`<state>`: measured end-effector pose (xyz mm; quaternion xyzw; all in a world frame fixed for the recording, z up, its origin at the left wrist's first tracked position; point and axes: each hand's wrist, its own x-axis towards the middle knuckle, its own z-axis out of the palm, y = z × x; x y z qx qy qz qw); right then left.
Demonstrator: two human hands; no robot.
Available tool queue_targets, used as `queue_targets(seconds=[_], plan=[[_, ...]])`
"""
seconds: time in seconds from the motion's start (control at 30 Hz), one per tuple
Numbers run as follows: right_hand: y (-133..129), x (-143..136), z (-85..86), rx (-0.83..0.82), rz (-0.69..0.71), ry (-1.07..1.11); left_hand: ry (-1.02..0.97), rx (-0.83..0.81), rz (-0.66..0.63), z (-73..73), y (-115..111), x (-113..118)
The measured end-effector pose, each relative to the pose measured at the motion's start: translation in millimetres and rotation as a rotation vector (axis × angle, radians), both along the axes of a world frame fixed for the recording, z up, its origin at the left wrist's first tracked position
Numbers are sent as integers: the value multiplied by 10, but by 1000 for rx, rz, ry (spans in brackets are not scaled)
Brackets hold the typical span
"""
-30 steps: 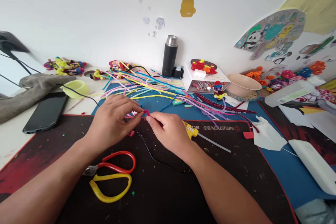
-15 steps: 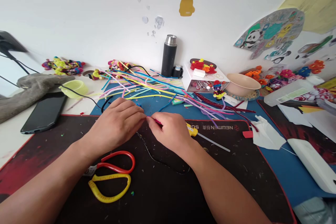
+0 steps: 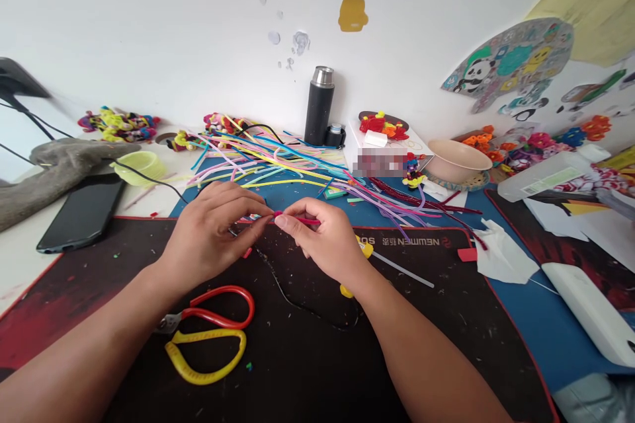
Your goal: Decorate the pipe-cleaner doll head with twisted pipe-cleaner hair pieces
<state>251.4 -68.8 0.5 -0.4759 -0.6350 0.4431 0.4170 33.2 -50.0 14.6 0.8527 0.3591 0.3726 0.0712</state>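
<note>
My left hand (image 3: 213, 231) and my right hand (image 3: 325, 234) meet over the back part of the dark mat. Between their fingertips is a thin magenta pipe cleaner (image 3: 278, 214), pinched by both; part of it runs back under my right fingers. Most of its length is hidden by the hands. Below my left wrist lie scissors with one red and one yellow handle (image 3: 233, 325). A yellow glue gun (image 3: 366, 248) is partly covered by my right hand, its pale glue stick (image 3: 404, 269) sticking out to the right.
Many coloured pipe cleaners (image 3: 278, 155) are heaped behind my hands. Beyond them stands a black flask (image 3: 319, 106). A phone (image 3: 82, 211) and yellow-green bowl (image 3: 140, 168) are at left. At right lie a tissue (image 3: 506, 254) and a white device (image 3: 588, 310). A dark cord (image 3: 297, 304) crosses the mat.
My left fingers have lifted and spread somewhat, and my right fingers have turned so the magenta pipe cleaner shows more. The hands stay together in about the same place.
</note>
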Motion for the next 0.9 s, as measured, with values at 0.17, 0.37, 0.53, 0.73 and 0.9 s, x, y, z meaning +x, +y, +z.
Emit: queue_targets(seconds=[0.17, 0.37, 0.53, 0.73, 0.9], plan=[[-13, -19, -2, -134, 44, 124, -71, 27, 74, 20, -23, 4], [-33, -44, 10, -168, 73, 140, -21, 76, -6, 8, -18, 34], [-24, -40, 26, -206, 86, 212, 120, 154, 4, -28, -12, -20], [21, -32, -12, -205, 93, 228, 241, 291, 22, -3, -68, -63], [34, -21, -57, -161, 24, 213, 28, 19, 46, 1, -39, 17]])
